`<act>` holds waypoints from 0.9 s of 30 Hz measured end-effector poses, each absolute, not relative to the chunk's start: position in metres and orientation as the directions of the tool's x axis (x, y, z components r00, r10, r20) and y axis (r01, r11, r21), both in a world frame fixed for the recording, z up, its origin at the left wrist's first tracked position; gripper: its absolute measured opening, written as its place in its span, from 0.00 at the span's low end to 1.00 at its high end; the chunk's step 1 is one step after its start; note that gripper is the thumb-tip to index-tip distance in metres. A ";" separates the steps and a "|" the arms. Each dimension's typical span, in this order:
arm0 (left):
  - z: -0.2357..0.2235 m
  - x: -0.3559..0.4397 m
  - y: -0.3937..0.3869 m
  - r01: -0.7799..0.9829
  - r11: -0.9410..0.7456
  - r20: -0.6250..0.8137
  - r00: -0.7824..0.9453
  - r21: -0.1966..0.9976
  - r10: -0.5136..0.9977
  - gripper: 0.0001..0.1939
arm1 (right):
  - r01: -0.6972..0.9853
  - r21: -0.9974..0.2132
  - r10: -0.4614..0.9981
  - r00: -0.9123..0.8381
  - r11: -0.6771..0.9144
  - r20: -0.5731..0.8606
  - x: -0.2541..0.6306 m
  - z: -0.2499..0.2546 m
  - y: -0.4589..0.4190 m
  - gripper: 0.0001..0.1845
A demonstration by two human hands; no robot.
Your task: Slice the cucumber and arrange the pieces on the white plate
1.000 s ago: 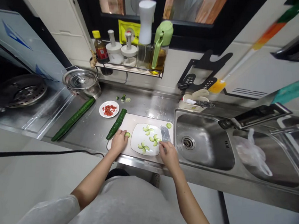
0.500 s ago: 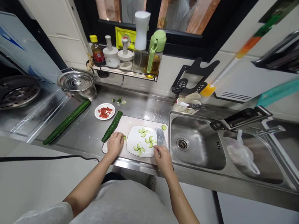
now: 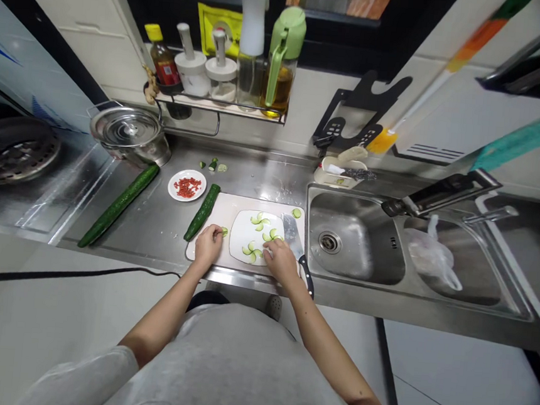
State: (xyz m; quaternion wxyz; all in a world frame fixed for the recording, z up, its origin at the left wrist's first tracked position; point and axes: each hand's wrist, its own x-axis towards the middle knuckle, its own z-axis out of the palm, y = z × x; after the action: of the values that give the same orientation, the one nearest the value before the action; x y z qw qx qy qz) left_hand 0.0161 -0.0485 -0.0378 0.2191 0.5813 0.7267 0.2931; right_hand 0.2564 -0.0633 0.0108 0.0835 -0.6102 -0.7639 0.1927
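On the white cutting board (image 3: 226, 202) lies a white squarish plate (image 3: 237, 240) with thin cucumber slices (image 3: 259, 220) set out in three pinwheel shapes. My left hand (image 3: 208, 245) is left of the plate, its fingers closed on green cucumber slices (image 3: 224, 231). Over the plate's right side, my right hand (image 3: 282, 260) has its thumb and fingertips slightly apart, close to the lower right pinwheel. A cleaver (image 3: 292, 229) lies on the board right of the plate, its black handle past my right wrist. A cut cucumber (image 3: 203, 213) rests across the board's left edge.
A small plate of chopped red pieces (image 3: 187, 186), a whole cucumber (image 3: 119, 207) and a lidded steel pot (image 3: 131, 134) are on the left. The sink (image 3: 356, 235) is on the right. Bottles stand on a shelf (image 3: 222, 105) behind. Cucumber ends (image 3: 213, 165) lie at the back.
My right hand has moved left from the plate's right edge to over the lower right pinwheel, uncovering the cleaver's handle. My left hand stays beside the plate. The camera view has shifted.
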 end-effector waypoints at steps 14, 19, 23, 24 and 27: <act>-0.019 0.028 -0.043 0.142 0.161 -0.125 -0.229 0.977 0.965 0.15 | 0.747 -0.632 0.970 -0.240 0.209 0.037 0.243 0.007 -0.049 0.12; 0.006 0.044 -0.041 0.019 0.154 -0.152 -0.066 0.988 0.986 0.21 | 0.581 -0.789 0.963 -0.264 0.202 0.052 0.224 0.026 -0.029 0.13; 0.018 0.053 -0.041 0.008 0.146 -0.147 0.010 0.989 0.989 0.23 | 0.552 -0.802 0.946 -0.319 0.228 0.049 0.211 0.035 -0.023 0.10; 0.019 0.054 -0.041 0.016 0.144 -0.144 0.010 0.989 0.990 0.23 | 0.558 -0.797 0.944 -0.326 0.231 0.046 0.210 0.036 -0.022 0.08; 0.019 0.053 -0.042 0.085 0.156 -0.149 -0.076 0.984 0.986 0.22 | 0.571 -0.786 0.947 -0.318 0.235 0.052 0.210 0.036 -0.023 0.08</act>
State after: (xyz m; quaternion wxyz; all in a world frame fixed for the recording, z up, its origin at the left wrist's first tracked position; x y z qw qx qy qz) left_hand 0.0532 -0.0419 0.0191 0.4957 0.4648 0.5763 0.4540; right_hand 0.2102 -0.0225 0.0363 0.2746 -0.5155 -0.7362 0.3419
